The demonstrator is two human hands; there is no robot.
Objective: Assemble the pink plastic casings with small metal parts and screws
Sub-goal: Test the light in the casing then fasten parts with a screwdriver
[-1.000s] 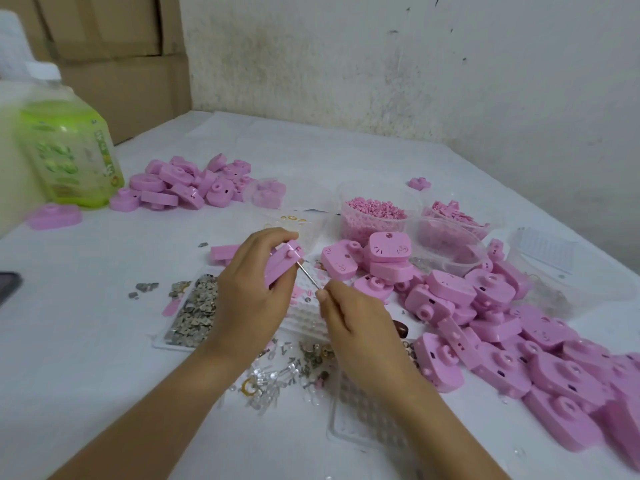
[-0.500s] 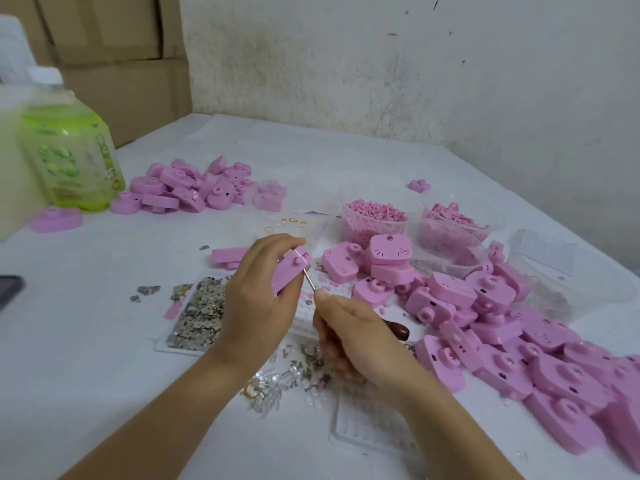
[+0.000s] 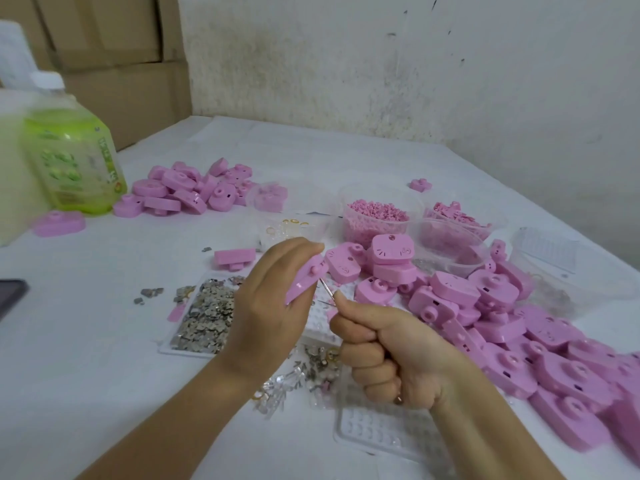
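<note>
- Two hands: the left hand (image 3: pixel 273 306) and the right hand (image 3: pixel 391 358).
- One pink casing (image 3: pixel 306 282) in the left hand; one thin metal tool (image 3: pixel 327 289) in the right.
- Two heaps of casings on the surface (image 3: pixel 86 358), each too many to count: far-left heap (image 3: pixel 187 188), right-edge heap (image 3: pixel 502 323).
- Three lone casings (image 3: pixel 59 223).
- Three clear tubs (image 3: pixel 346 209).
- One green bottle (image 3: pixel 74 161).
- One tray of metal parts (image 3: pixel 173 350).
- One dark phone (image 3: pixel 10 296) at the left edge.
</note>
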